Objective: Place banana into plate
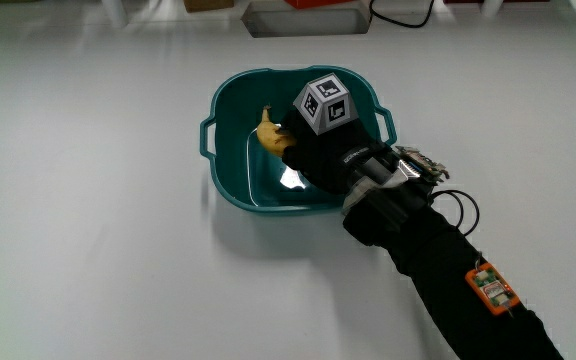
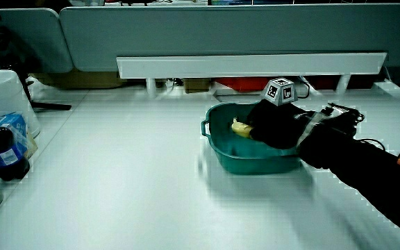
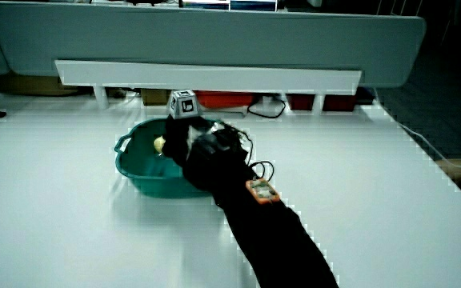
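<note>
The forearm (image 1: 438, 260) comes in low across the worktop (image 1: 88, 220) and reaches up over the rim of the plate, on the side nearest the person. The plate (image 1: 230, 190) is really a deep teal dish with two small handles, and it sits in the open middle of the worktop. The hand (image 1: 320, 150) is inside it, with the little patterned cube (image 1: 324, 103) on its back facing up. The banana (image 1: 271, 135) is already down in the plate too, just past the fingertips and a bit farther from the person than the hand. Only its yellow end pokes out from under the glove, so its long line is hard to be sure of; it looks like it runs on from the fingers, away from the wrist. In a side view the banana (image 2: 240, 128) shows low inside the plate, touching the front of the glove. The glove hides the fingers, so I cannot tell if they are gripping the banana or have let go. My guess is the job is almost done: the banana is where it belongs, and what matters next is that the hand lifts out back toward the wrist, without dragging the banana along.
</note>
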Action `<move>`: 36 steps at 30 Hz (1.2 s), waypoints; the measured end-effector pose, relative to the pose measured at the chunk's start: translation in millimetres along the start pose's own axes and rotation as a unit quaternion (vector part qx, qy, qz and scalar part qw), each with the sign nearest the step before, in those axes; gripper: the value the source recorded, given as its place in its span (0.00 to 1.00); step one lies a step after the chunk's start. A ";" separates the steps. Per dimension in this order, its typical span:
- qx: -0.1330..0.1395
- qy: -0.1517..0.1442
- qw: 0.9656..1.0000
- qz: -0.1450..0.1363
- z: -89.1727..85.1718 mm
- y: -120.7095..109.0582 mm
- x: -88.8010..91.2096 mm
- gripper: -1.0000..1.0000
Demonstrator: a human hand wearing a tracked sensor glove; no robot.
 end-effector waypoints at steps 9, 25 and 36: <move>-0.040 -0.006 0.999 -0.017 -21.3 15.3 2.4 0.50; -0.081 -0.006 0.996 -0.044 -46.2 25.2 14.9 0.50; -0.108 0.001 0.993 -0.048 -51.0 29.0 19.7 0.50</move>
